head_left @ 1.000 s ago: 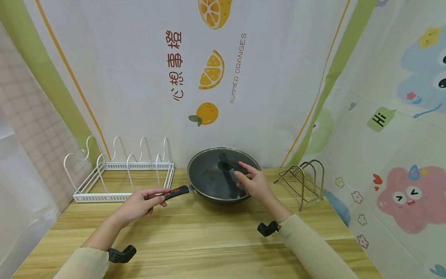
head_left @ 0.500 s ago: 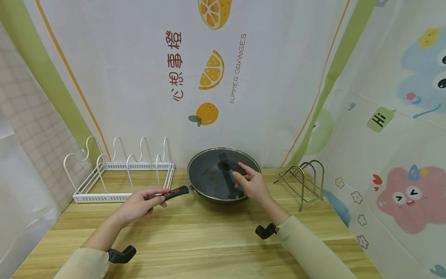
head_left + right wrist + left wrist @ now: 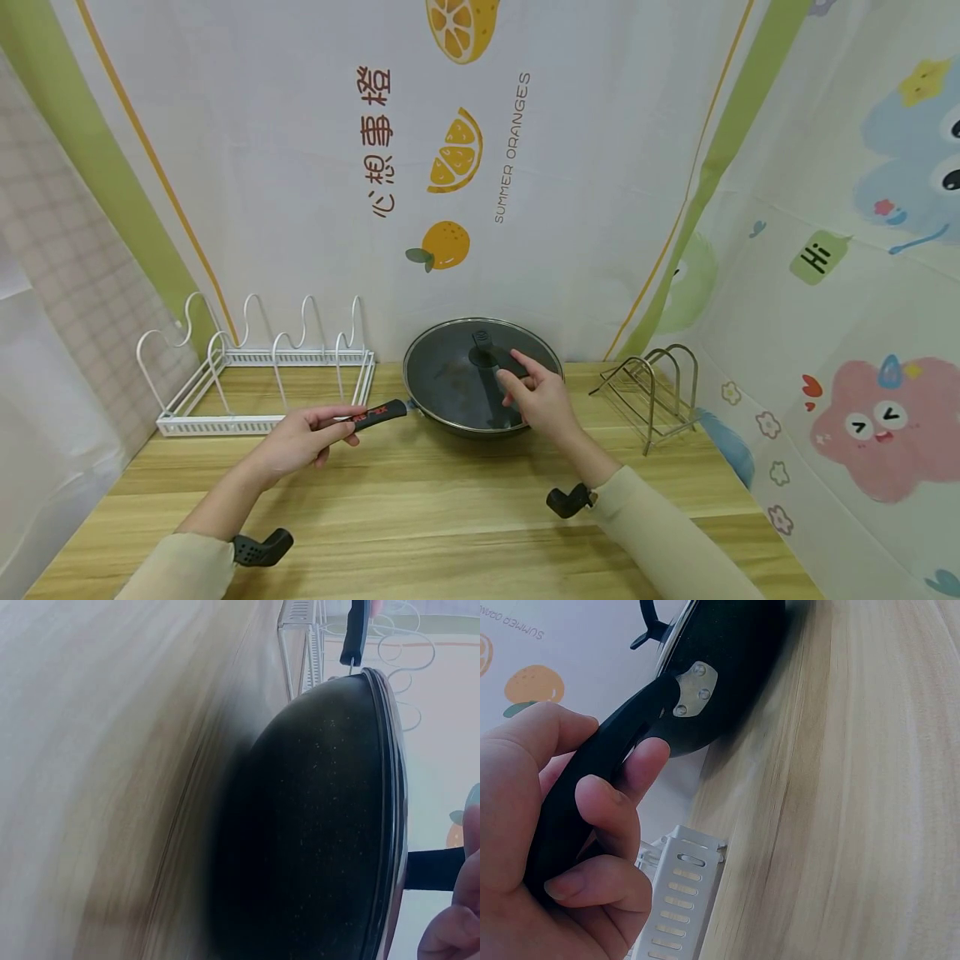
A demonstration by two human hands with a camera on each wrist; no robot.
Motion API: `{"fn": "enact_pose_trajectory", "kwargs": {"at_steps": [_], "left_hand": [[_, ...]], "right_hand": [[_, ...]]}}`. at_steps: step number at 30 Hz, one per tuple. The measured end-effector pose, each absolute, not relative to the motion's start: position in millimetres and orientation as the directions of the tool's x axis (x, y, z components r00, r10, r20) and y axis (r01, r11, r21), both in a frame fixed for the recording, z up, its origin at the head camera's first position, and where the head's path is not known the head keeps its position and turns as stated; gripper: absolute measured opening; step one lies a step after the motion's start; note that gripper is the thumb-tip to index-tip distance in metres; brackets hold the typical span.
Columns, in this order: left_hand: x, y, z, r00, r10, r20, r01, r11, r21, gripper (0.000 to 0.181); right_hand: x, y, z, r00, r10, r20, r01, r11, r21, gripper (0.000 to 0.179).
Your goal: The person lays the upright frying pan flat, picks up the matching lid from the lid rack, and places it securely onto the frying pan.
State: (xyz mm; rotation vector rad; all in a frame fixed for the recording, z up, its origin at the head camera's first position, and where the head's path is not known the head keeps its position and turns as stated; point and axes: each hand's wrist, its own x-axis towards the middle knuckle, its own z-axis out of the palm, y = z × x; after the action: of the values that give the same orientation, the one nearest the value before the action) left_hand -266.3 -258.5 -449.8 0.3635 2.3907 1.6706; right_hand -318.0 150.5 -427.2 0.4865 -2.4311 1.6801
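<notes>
A dark wok [image 3: 315, 810] stands on the wood-grain table, covered by a glass lid [image 3: 442, 387] with a metal rim. My left hand [image 3: 303, 437] grips the wok's long black handle [image 3: 570, 795], the thumb on one side and the fingers curled round the other. Above the lid, my right hand [image 3: 546, 404] holds the black lid handle [image 3: 431, 870] between thumb and fingers. Part of that handle is hidden behind the hand in the head view. The lid sits on the wok's rim in the right wrist view.
A white rack [image 3: 217, 425] with tall wire loops stands to the left of the wok. On the right is a small brass-coloured wire rack [image 3: 652, 400]. A printed white curtain [image 3: 300, 167] hangs close behind the wok.
My right hand has shifted slightly to the left over the lid, and its fingers sit a little nearer the middle. My left hand and the wok have stayed in place.
</notes>
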Motion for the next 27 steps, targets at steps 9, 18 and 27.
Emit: {"fn": "enact_pose_trajectory", "kwargs": {"at_steps": [9,18,27], "left_hand": [[-266.4,-258.5,-450.4,-0.951,0.307,-0.028,0.079,0.331,0.94,0.049],[-266.5,-258.0,-449.8,-0.95,0.311,-0.025,0.085,0.335,0.939,0.049],[-266.0,-258.2,-449.6,-0.95,0.31,-0.026,0.085,0.34,0.937,0.048]], "right_hand": [[-315.5,146.4,-426.8,-0.942,-0.159,0.295,-0.332,0.338,-0.88,0.069],[-313.9,140.9,-428.4,-0.941,-0.124,0.315,-0.338,0.357,-0.87,0.07],[-312.3,136.7,-428.5,-0.932,-0.114,0.343,-0.36,0.385,-0.85,0.072]]}}
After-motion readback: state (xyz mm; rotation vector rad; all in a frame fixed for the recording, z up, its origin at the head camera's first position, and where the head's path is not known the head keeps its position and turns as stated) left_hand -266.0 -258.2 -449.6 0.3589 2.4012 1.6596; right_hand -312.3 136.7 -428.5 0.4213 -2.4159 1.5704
